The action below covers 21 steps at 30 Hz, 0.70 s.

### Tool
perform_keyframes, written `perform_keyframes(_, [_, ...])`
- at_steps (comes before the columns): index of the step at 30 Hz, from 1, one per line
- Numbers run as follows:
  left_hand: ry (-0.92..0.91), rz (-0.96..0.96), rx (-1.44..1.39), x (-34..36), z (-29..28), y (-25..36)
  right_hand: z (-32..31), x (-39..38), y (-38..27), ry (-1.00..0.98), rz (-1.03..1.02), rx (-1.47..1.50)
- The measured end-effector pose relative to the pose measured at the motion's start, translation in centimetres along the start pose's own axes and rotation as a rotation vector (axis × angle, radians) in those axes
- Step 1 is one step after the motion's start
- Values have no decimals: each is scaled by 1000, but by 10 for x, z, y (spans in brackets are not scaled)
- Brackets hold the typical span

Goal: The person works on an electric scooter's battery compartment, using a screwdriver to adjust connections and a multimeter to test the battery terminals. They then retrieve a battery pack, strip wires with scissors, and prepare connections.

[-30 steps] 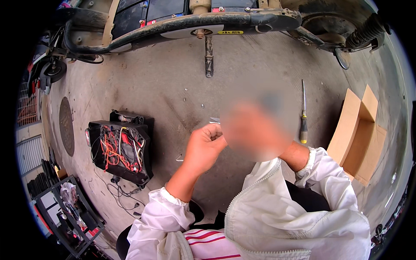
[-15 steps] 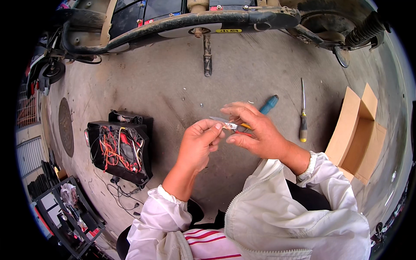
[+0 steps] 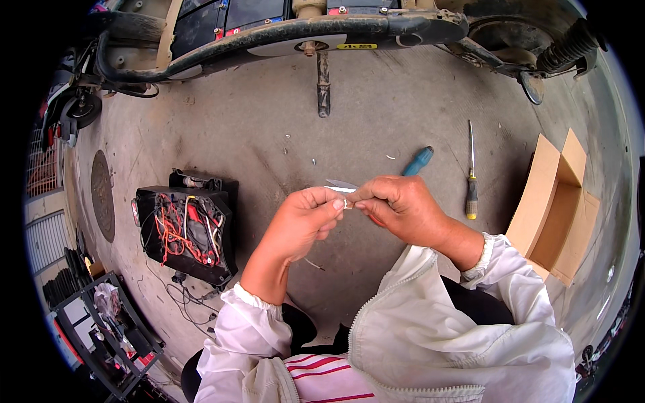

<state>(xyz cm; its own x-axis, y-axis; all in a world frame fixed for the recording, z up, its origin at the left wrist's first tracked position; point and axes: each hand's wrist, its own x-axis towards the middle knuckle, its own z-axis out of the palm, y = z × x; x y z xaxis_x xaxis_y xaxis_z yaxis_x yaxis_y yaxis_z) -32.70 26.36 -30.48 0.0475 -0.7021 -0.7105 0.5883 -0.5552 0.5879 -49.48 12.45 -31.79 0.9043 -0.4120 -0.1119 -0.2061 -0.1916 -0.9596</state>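
Note:
My left hand (image 3: 306, 218) is closed, its thumb and forefinger pinching a short thin wire (image 3: 348, 204) with white covering. A loose wire end (image 3: 315, 264) hangs below that hand. My right hand (image 3: 410, 211) is closed too, fingertips pinched on the wire close to the left ones. Under the right hand shows a red handle (image 3: 377, 220) of a plier-like tool; the rest is hidden. Just beyond the fingertips is a thin grey blade-like piece (image 3: 342, 184); what it belongs to cannot be made out. A blue-handled tool (image 3: 419, 161) lies beyond the right hand, partly covered.
On the left sits a black open case (image 3: 232, 235) full of red and orange wires, with a cable (image 3: 185, 305) beside it. A screwdriver (image 3: 471, 181) and an open cardboard box (image 3: 537, 208) lie right. Across the far side stands an electric scooter frame (image 3: 269, 40) with batteries.
My right fingers have closed from a spread pose and come down to the wire beside the left fingertips. The tool's silver jaws, seen before, are now covered. A wire end now shows below.

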Motion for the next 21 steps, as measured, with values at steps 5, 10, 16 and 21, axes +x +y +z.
perform_keyframes(5, [102, 331, 507, 0, 11, -8, 2, -1, -6, 8, 239, 101])
perform_keyframes(10, [294, 642, 978, 0, 22, -10, 2, -2, 1, -79, 303, 234])
perform_keyframes(16, [316, 721, 932, -1, 27, -7, -3, 1, 5, -137, 417, 463])
perform_keyframes(21, [374, 914, 970, 3, 29, -14, -7, 2, 5, -187, 556, 749])
